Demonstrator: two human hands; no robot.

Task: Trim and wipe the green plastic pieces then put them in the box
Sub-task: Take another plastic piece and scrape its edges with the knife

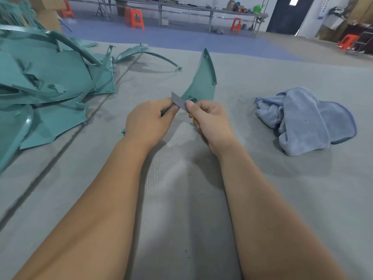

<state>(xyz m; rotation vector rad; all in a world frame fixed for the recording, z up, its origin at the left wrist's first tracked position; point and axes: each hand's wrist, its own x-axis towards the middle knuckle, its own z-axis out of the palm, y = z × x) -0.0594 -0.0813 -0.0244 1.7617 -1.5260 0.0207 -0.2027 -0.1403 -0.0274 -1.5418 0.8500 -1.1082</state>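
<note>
Green plastic piece (202, 81): smooth moulded plastic with a soft satin sheen, as in the heaped pieces (50, 81) at left. Blade (178, 102): flat grey metal, dull finish. Table (262, 199) cover: grey felt-like cloth, matt, finely ribbed and slightly fuzzy, with loose lint. Cloth (306, 120): pale blue terry fabric, plush and matt, edged with darker blue stitched binding. Stools (135, 18) behind: glossy orange plastic.

A pile of plastic pieces (46, 87) lies at the left of the frame on the work surface (181, 219). At centre, both hands (149, 122) (210, 122) meet below one upright piece (201, 81), with a blade (178, 102) between them. A cloth (306, 120) lies at the right, well apart.
</note>
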